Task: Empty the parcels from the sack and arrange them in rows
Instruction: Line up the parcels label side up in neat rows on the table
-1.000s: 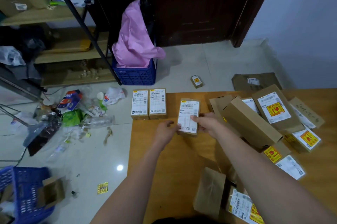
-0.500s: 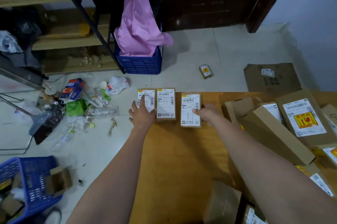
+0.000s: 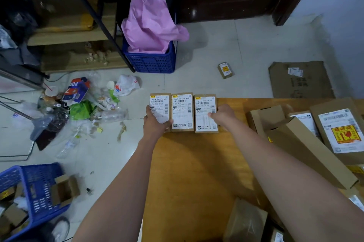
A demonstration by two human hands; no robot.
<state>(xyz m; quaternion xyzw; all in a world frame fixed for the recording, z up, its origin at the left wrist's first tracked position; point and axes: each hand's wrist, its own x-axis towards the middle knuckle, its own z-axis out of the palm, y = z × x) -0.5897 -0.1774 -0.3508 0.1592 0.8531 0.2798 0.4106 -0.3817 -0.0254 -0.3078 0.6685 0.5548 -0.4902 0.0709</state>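
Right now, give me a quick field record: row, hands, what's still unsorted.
row: three small parcels side by side at the table's far left corner
left hand: on the left parcel
right hand: on the right parcel
middle parcel: untouched
unsorted: pile of boxes at right
stray: one parcel on the floor

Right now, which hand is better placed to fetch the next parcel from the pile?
Probably the right hand. It rests on the third small parcel, the row's end nearest the unsorted pile of boxes. The left hand is on the first parcel, at the far end.
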